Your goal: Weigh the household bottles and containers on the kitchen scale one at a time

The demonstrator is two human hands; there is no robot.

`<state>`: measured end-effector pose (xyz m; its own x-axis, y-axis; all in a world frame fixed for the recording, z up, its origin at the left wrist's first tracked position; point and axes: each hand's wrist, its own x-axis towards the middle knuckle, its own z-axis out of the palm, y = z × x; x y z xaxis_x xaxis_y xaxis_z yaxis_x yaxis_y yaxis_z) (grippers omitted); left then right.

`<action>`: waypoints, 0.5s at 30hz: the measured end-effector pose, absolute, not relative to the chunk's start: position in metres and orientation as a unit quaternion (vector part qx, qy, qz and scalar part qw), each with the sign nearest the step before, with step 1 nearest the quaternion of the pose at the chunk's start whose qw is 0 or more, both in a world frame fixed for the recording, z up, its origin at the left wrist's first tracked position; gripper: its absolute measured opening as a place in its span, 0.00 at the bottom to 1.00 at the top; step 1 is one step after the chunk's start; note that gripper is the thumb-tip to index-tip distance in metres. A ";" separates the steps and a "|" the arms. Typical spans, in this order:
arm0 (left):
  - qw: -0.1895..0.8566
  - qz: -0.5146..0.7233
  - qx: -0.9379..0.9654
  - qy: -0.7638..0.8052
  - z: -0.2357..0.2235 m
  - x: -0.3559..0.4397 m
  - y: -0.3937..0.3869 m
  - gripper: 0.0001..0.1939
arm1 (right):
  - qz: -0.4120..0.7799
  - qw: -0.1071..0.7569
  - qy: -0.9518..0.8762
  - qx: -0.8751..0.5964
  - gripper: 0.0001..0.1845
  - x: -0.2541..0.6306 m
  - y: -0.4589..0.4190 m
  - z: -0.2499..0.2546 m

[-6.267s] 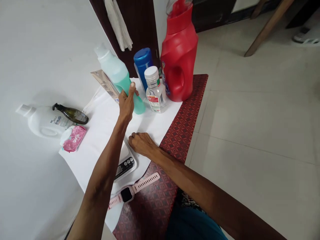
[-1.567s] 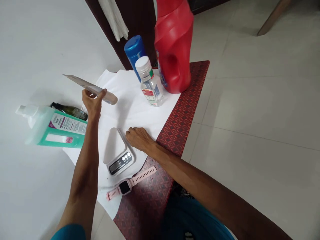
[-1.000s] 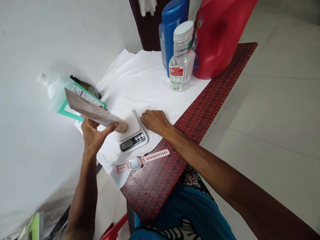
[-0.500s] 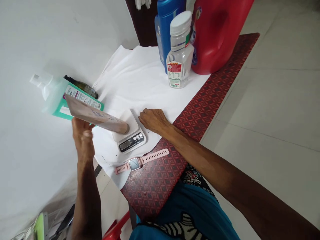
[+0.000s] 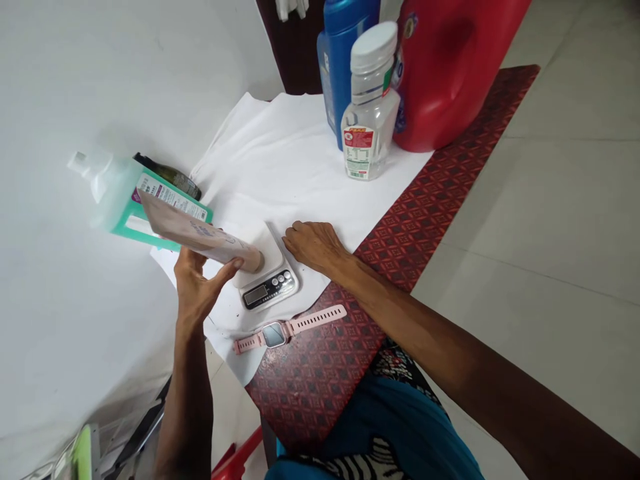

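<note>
A pinkish-beige squeeze tube (image 5: 200, 235) stands cap-down and leaning on the white plate of a small kitchen scale (image 5: 271, 291). My left hand (image 5: 200, 287) is around its near side, thumb along the lower part and the other fingers partly hidden behind it. To the right of the scale, my right hand (image 5: 314, 247) rests on the white cloth (image 5: 295, 160) with its fingers curled in and nothing visible in them. Just in front of the scale lies a pink-strapped smartwatch (image 5: 274, 335). The scale's display shows no readable digits.
A green bottle (image 5: 120, 200) and a dark bottle (image 5: 170, 175) are at the wall side. Toward the back stand a clear jar (image 5: 367, 127), a blue bottle (image 5: 345, 40) and a large red jug (image 5: 450, 80). The red patterned tabletop (image 5: 310, 373) ends beside the tiled floor.
My left hand has moved right from the tube's upper end toward its lower part, and the thumb has spread out onto it. My right hand stays beside the scale. The view has shifted slightly.
</note>
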<state>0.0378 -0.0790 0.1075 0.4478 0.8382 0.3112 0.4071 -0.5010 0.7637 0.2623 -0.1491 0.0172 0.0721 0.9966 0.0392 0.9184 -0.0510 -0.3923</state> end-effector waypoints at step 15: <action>0.111 0.457 0.714 0.519 0.096 0.111 0.121 0.33 | 0.129 0.161 -0.675 -0.709 0.23 0.263 -0.147 0.018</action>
